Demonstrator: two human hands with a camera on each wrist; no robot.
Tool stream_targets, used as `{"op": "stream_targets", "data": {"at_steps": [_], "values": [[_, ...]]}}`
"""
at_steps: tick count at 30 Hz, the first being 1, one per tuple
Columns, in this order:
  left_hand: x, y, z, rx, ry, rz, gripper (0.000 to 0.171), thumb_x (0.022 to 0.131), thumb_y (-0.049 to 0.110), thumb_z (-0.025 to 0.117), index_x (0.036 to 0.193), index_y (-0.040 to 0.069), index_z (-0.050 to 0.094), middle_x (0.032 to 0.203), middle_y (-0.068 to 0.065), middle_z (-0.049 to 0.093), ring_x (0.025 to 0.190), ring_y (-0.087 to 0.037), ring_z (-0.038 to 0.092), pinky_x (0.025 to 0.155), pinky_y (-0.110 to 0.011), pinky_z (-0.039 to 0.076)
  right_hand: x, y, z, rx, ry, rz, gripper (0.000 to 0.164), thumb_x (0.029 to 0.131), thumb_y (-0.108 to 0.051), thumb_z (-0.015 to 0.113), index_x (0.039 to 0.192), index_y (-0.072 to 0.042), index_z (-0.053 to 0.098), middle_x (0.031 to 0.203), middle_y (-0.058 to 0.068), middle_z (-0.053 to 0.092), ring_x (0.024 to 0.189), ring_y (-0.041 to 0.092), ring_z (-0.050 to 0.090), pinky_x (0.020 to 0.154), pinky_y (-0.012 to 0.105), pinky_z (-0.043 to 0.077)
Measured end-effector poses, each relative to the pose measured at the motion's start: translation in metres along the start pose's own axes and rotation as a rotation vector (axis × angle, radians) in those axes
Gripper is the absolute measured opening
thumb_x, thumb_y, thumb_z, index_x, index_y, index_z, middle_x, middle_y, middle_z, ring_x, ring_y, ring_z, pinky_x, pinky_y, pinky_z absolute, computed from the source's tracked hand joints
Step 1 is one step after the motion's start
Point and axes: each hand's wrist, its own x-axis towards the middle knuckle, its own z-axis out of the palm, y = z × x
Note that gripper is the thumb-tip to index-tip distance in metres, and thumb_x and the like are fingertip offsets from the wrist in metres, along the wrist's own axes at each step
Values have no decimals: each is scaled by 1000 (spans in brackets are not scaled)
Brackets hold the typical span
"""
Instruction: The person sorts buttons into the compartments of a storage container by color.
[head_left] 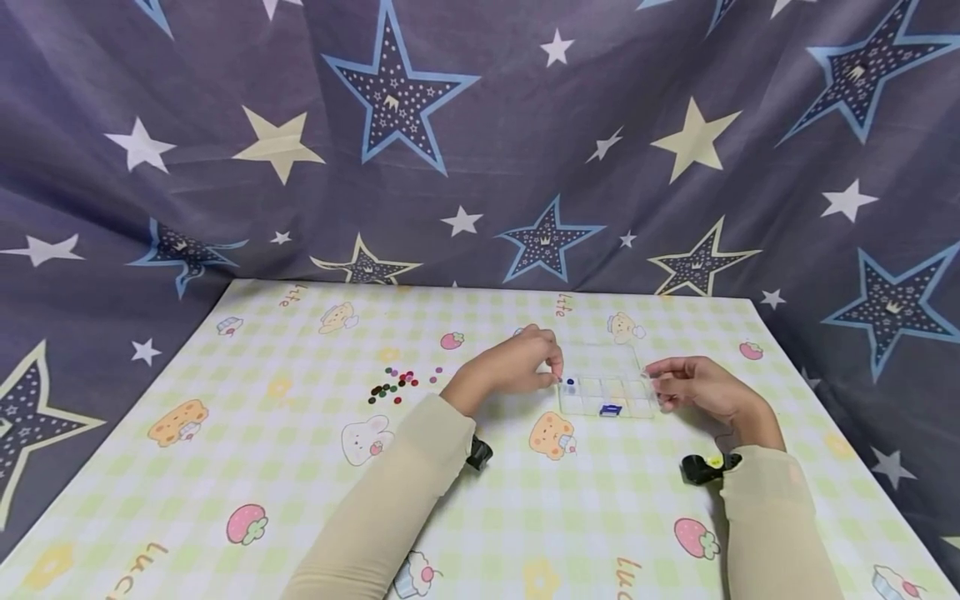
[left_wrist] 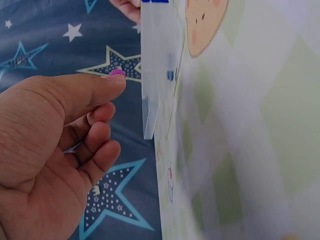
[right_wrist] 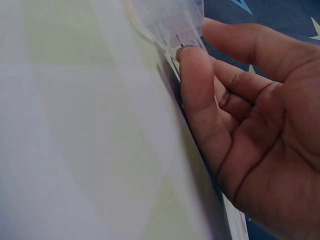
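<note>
My left hand (head_left: 525, 360) is at the left edge of a clear plastic compartment box (head_left: 592, 407). Between its thumb and forefinger it pinches a small purple disc (left_wrist: 117, 73), plain in the left wrist view. The box's lid (head_left: 600, 357) stands open at the far side. A dark blue disc (head_left: 570, 382) lies in a left compartment, and a blue latch (head_left: 611, 410) sits on the front edge. With curled fingers my right hand (head_left: 701, 387) grips the box's right end; in the right wrist view its fingertips (right_wrist: 195, 57) touch the clear plastic.
Left of the box, several small round discs (head_left: 386, 388) in dark green, red, purple and black lie scattered on the checked tablecloth (head_left: 300, 483). A star-patterned curtain (head_left: 465, 183) hangs behind the table's far edge. Each wrist wears a black camera mount (head_left: 478, 453).
</note>
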Motion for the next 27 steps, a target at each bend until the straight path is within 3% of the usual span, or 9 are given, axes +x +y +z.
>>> {"op": "stream_targets", "data": {"at_steps": [12, 21, 27], "values": [[12, 20, 8, 4, -34, 1, 7, 95, 13, 72, 91, 17, 76, 97, 2, 63, 97, -16, 49, 92, -27, 40, -1, -1, -2, 9, 7, 2, 48, 97, -7, 67, 137, 14, 49, 89, 10, 65, 75, 19, 63, 70, 33, 57], [11, 20, 11, 34, -33, -41, 8, 94, 14, 73, 89, 19, 76, 93, 6, 60, 96, -15, 48, 90, -26, 40, 0, 0, 0, 10, -5, -11, 48, 98, -7, 66, 137, 15, 49, 90, 9, 66, 76, 19, 64, 71, 33, 58], [3, 10, 10, 46, -20, -51, 8, 93, 15, 73, 87, 19, 75, 95, 5, 61, 96, -15, 50, 94, -28, 41, 0, 0, 2, 11, -9, -18, 48, 99, -7, 66, 137, 16, 49, 91, 8, 67, 76, 19, 64, 71, 33, 58]]}}
